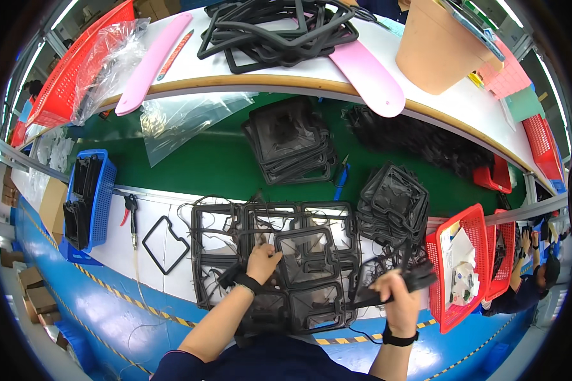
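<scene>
Hands at a sheet of black rubber frames

Left hand (262,261) presses curled fingers on the moulded sheet (279,267); right hand (400,300) grips a black tool (419,277) over the white surface (117,244), red basket (461,273) beside.

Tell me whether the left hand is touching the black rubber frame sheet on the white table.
Touching. The head view shows the left hand lying on the black rubber frame sheet, fingers pressed onto one frame's edge with no gap visible.

Left hand (262,261) presses down on the black rubber sheet of frames (273,260) spread across the white bench (124,244). Right hand (400,298) grips a black tool (419,277), just beside the red basket (467,270).
</scene>
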